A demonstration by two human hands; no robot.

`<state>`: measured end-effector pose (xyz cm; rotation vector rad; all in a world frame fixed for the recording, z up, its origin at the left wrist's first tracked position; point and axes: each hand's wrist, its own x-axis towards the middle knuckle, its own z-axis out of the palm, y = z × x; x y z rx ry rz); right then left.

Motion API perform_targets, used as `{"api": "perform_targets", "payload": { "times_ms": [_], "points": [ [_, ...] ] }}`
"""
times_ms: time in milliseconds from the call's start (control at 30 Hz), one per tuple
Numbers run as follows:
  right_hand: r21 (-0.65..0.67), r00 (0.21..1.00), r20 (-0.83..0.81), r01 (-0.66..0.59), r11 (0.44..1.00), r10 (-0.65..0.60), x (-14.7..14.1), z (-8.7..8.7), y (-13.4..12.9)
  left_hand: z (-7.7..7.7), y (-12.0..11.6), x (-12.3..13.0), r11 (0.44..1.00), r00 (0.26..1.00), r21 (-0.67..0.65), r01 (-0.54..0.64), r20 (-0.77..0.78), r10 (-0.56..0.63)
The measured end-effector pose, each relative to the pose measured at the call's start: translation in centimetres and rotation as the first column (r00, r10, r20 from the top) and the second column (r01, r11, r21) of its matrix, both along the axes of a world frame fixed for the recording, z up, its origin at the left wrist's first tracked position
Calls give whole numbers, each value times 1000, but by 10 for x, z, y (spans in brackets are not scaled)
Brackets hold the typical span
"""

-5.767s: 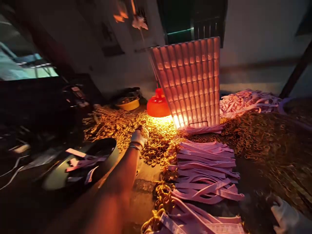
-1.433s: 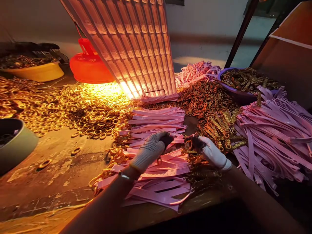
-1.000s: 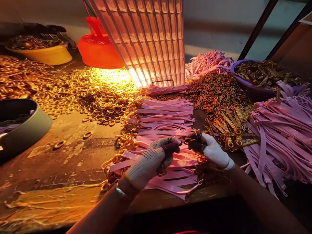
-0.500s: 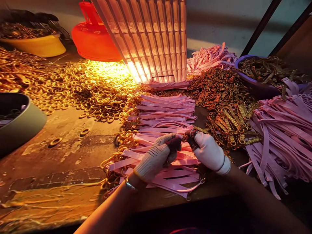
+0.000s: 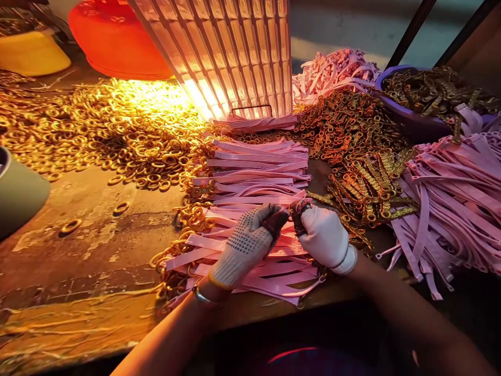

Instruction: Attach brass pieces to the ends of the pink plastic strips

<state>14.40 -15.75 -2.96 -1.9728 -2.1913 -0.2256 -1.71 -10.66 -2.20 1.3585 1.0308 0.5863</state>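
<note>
You are pinching a small, mostly hidden piece [image 5: 289, 212] between the clenched fingers of your left hand [image 5: 252, 240] and right hand [image 5: 323, 235], over the row of pink straps [image 5: 258, 156]. Those straps are lying crosswise on the tabletop [image 5: 94, 250], gold rings [image 5: 199, 222] clustering at their left ends.

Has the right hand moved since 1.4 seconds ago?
Yes, the right hand has moved left: its fingertips were just beyond the right ends of the pink strips, and now they are over them, close to the left hand.
</note>
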Motion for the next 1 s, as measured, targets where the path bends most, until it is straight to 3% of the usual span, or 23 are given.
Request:
{"api": "perform_targets", "payload": {
  "times_ms": [100, 133, 200, 267, 300, 367, 433, 533, 600, 667, 833, 1000],
  "points": [
    [66, 998, 54, -24, 998, 20, -2, -5, 3, -1, 0, -2, 997, 997, -31, 74, -10, -74],
    [66, 998, 64, -27, 997, 23, -2, -5, 3, -3, 0, -2, 996, 995, 12, 92, -42, -91],
    [26, 997, 69, -22, 999, 20, -1, -5, 4, -7, 0, -2, 965, 983, 236, 116, -169, -76],
    [-43, 998, 64, -5, 999, 8, 0, -4, 3, -12, 1, 0, 872, 960, 450, 191, -272, -70],
    [-81, 998, 60, 4, 997, 1, 1, -4, 2, -15, 3, 0, 836, 952, 497, 235, -293, -94],
    [-135, 998, 62, 34, 990, -26, 1, -1, -2, -18, 6, 0, 825, 934, 465, 322, -300, -195],
    [-163, 997, 59, 52, 985, -43, 0, 6, -6, -18, 9, -2, 872, 925, 338, 355, -264, -274],
    [-222, 999, 17, -24, 975, 28, 0, 22, -11, -13, 8, -7, 955, 957, 124, 269, -150, -250],
    [-287, 998, -7, -57, 956, 57, 2, 33, -12, -9, 3, -7, 978, 975, 63, 201, -108, -193],
    [-353, 1000, -2, -17, 935, 17, 4, 38, -9, -8, -1, -5, 973, 971, 93, 209, -138, -195],
    [-408, 1000, 22, 27, 913, -20, 9, 27, -2, -12, -2, 4, 891, 959, 378, 251, -221, -176],
    [-366, 994, 60, -65, 928, 93, 7, 10, -12, -22, 3, 3, 857, 929, 380, 347, -265, -259]
  ]
}}
